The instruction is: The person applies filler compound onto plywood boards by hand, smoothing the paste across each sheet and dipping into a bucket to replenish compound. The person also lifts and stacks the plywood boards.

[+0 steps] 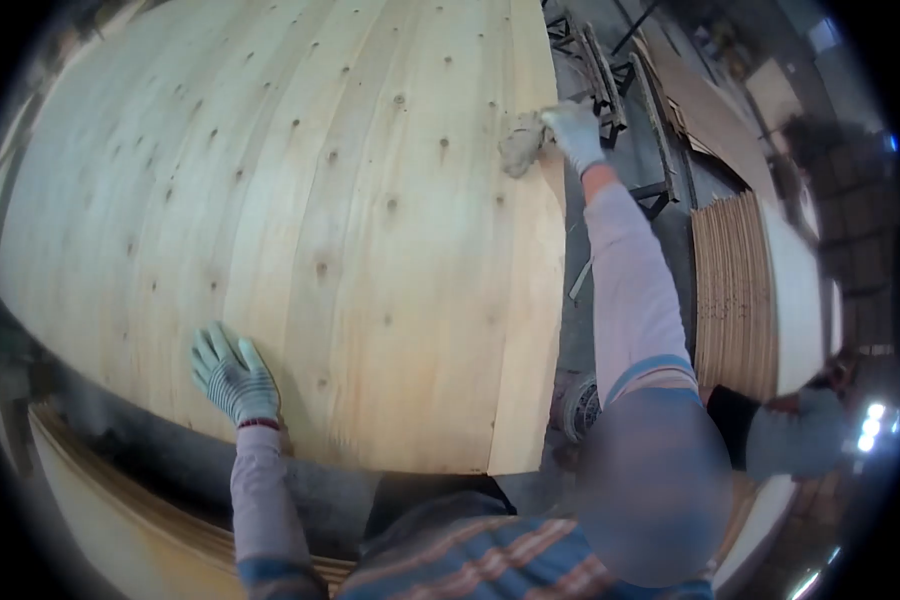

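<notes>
Large wooden board (400, 290) with grey rag (521, 147)

Board: one, pale, broad and lying flat, filling most of the view in front of the person. Surface marked with dark knots in scattered rows; grain in long bands running from the near edge toward the far end.

Left hand (235, 382): gloved (pale, with thin dark stripes across the back), laid palm down on the board close to its near edge, toward the left. Fingers spread.

Right hand (574, 137): in a pale glove, arm stretched far forward, at the board's right edge. Fingers closed, pinching the rag; their exact placing is too small to tell.

Rag: one, crumpled, bunched on the board's surface just inside the right edge, to the left of the hand that grips it.

Surroundings: a stack of thin sheets (735, 290) to the right, apart from the board; a dark metal frame (658, 135) beyond the right hand; further sheets (120, 480) at lower left, below the board's level. Person's clothing: striped garment (470, 562), pale sleeves (632, 270).
</notes>
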